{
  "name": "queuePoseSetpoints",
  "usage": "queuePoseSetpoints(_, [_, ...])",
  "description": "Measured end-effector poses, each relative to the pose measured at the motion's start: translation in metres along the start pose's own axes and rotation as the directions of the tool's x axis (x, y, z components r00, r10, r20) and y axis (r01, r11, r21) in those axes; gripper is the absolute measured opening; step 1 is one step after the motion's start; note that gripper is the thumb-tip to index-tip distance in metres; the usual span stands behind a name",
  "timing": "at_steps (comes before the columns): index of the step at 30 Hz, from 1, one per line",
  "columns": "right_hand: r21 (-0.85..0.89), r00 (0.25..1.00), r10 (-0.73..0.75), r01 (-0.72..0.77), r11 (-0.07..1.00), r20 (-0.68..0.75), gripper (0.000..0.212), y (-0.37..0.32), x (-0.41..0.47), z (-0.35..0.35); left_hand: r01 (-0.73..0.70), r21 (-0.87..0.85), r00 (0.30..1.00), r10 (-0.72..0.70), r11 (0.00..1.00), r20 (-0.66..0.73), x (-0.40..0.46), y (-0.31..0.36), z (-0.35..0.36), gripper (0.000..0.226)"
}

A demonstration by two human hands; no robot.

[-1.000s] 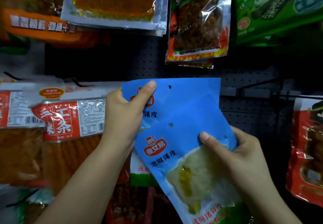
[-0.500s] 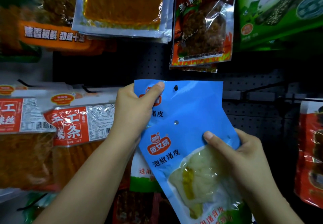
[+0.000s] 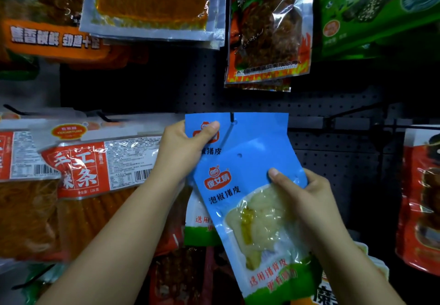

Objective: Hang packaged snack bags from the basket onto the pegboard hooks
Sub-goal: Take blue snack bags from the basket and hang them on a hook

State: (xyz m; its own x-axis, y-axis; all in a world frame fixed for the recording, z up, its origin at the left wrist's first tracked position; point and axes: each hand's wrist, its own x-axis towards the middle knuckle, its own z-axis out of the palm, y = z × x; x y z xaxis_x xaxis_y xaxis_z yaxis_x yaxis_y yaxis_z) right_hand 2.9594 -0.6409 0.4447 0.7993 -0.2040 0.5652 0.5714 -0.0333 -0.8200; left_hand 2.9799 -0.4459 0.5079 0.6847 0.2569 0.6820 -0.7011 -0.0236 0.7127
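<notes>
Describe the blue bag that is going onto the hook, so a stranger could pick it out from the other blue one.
Start at the black pegboard and find the two blue bags in the person's hands. The rear blue bag is the upper, upright one, pinched at its top left corner by the left hand. Unlike the tilted front blue bag gripped by the right hand, its top hole sits at the hook.

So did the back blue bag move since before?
Yes. Against the red bag hanging above, the back blue bag slid right, and the hook now pokes through its hole.
</notes>
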Motion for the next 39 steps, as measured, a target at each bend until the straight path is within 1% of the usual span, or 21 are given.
queuePoseSetpoints(3, [0.000, 1.000, 0.026, -0.026, 1.000, -0.017, 0.010, 0.007, 0.016, 0.002, 0.020, 0.035, 1.000, -0.020, 0.999, 0.018, 0.009, -0.015, 0.002, 0.007])
queuePoseSetpoints(6, [0.017, 0.998, 0.059, -0.058, 0.998, -0.033, 0.011, 0.014, 0.031, 0.005, 0.039, 0.069, 0.999, -0.039, 0.997, 0.010, 0.021, -0.028, 0.010, 0.007])
queuePoseSetpoints(9, [-0.009, 0.997, 0.065, -0.066, 0.998, -0.052, 0.011, 0.021, 0.045, 0.008, 0.101, 0.101, 0.995, -0.101, 0.990, -0.007, 0.034, -0.038, 0.019, 0.004])
queuePoseSetpoints(16, [0.023, 0.990, 0.128, -0.126, 0.992, -0.067, 0.011, 0.038, 0.069, 0.012, 0.184, 0.133, 0.983, -0.180, 0.974, -0.043, 0.056, -0.055, 0.035, 0.018])
queuePoseSetpoints(21, [0.008, 0.982, 0.157, -0.157, 0.988, -0.107, 0.016, 0.048, 0.081, 0.013, 0.214, 0.141, 0.975, -0.203, 0.966, -0.093, 0.066, -0.065, 0.047, 0.010])
queuePoseSetpoints(26, [-0.013, 0.975, 0.187, -0.190, 0.982, -0.123, 0.018, 0.052, 0.085, 0.013, 0.248, 0.172, 0.965, -0.227, 0.953, -0.132, 0.072, -0.068, 0.053, 0.010])
queuePoseSetpoints(29, [-0.096, 0.983, 0.106, -0.121, 0.988, -0.150, 0.012, 0.056, 0.077, 0.009, 0.207, 0.181, 0.973, -0.184, 0.961, -0.137, 0.062, -0.068, 0.051, 0.020])
queuePoseSetpoints(31, [-0.150, 0.982, 0.029, -0.058, 0.987, -0.185, 0.009, 0.056, 0.066, 0.002, 0.157, 0.200, 0.986, -0.143, 0.967, -0.085, 0.046, -0.069, 0.047, 0.025])
queuePoseSetpoints(33, [-0.190, 0.975, -0.030, -0.013, 0.982, -0.220, 0.009, 0.053, 0.056, -0.007, 0.152, 0.124, 0.988, -0.152, 0.981, -0.005, 0.023, -0.070, 0.041, 0.032])
queuePoseSetpoints(35, [-0.193, 0.969, -0.058, 0.011, 0.981, -0.239, 0.012, 0.048, 0.045, -0.016, 0.188, 0.094, 0.979, -0.194, 0.978, 0.058, -0.002, -0.071, 0.036, 0.054])
queuePoseSetpoints(37, [-0.163, 0.969, -0.077, 0.038, 0.986, -0.236, 0.015, 0.040, 0.032, -0.024, 0.215, 0.119, 0.973, -0.223, 0.969, 0.066, -0.025, -0.071, 0.031, 0.073])
queuePoseSetpoints(39, [-0.091, 0.976, -0.083, 0.066, 0.994, -0.201, 0.014, 0.031, 0.019, -0.025, 0.213, 0.057, 0.971, -0.218, 0.975, 0.097, -0.046, -0.063, 0.030, 0.077])
